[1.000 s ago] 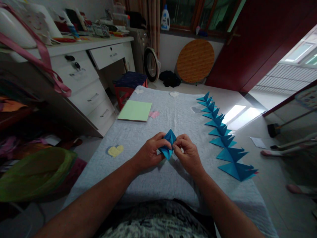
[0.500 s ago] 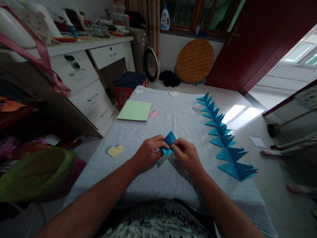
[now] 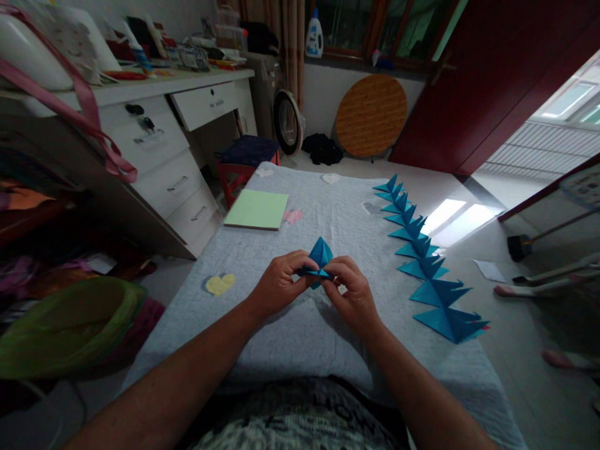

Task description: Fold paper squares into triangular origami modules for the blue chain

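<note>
A partly folded piece of blue origami paper [image 3: 321, 251] is held between both hands over the middle of the cloth-covered table [image 3: 262, 356]. My left hand [image 3: 280, 279] pinches its left side, thumb below and fingers above. On the other side, my right hand [image 3: 352, 289] grips the right edge between thumb and fingers. The paper's upper point stands up away from me; fingertips hide part of its lower edge. Along the table's right side runs a row of several folded blue paper cranes [image 3: 424, 265].
A stack of light green square paper [image 3: 257, 209] lies at the table's far left. Left of the table stand a white desk with drawers [image 3: 175, 181] and a bin with a green liner [image 3: 75, 325]. Behind are a stool [image 3: 248, 150] and a round wooden tabletop [image 3: 372, 115].
Both hands have lifted and tilted the blue paper slightly, so its lower part now looks flatter and wider. My right fingers have shifted their grip along its edge.
</note>
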Tool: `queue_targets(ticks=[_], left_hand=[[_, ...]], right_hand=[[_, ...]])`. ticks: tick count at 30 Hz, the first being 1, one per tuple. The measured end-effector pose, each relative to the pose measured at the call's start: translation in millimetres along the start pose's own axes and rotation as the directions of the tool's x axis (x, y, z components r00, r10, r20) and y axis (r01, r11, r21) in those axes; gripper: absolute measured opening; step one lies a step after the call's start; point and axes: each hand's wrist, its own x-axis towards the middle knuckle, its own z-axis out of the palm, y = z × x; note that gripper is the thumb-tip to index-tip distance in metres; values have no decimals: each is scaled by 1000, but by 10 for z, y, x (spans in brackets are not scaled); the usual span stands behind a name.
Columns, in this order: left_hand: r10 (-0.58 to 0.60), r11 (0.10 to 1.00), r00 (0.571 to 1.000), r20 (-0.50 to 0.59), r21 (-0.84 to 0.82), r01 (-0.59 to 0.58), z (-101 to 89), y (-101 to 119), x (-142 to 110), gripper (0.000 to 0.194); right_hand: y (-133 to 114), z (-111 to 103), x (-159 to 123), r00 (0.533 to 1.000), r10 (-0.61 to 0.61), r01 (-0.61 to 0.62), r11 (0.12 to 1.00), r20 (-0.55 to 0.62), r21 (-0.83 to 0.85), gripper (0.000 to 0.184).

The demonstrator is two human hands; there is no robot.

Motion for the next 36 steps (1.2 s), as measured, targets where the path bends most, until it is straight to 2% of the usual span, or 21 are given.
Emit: queue_targets(ticks=[3, 7, 9, 12, 15, 21, 28, 36], left_hand=[[-66, 991, 997, 31, -119, 69, -12, 11, -24, 8], [-114, 966, 993, 31, -232, 118, -31, 21, -30, 20], [-169, 958, 986, -4, -237, 164, -17, 15, -20, 23], [-260, 931, 965, -28, -274, 242, 29, -9, -7, 18], [-294, 906, 955, -46, -330, 264, 67, -29, -2, 13], [-270, 921, 958, -93, -316, 229, 70, -29, -8, 10], [-169, 967, 981, -95, -210, 146, 44, -47, -22, 13], [-80, 991, 990, -112, -114, 67, 19, 6, -24, 6]], right_hand=[[13, -18, 21, 999, -13, 12, 1000, -41, -27, 16], [29, -34, 21, 998, -13, 13, 1000, -65, -3, 20], [34, -34, 18, 999, -12, 12, 1000, -51, 15, 23], [38, -28, 16, 1000, 0, 0, 1000, -10, 32, 23], [42, -23, 13, 1000, 13, -14, 999, 22, 31, 21], [44, -18, 8, 999, 10, -11, 999, 43, 30, 17], [27, -23, 16, 997, 55, -56, 998, 60, 18, 12], [-47, -39, 9, 999, -9, 6, 998, 42, 58, 17]])
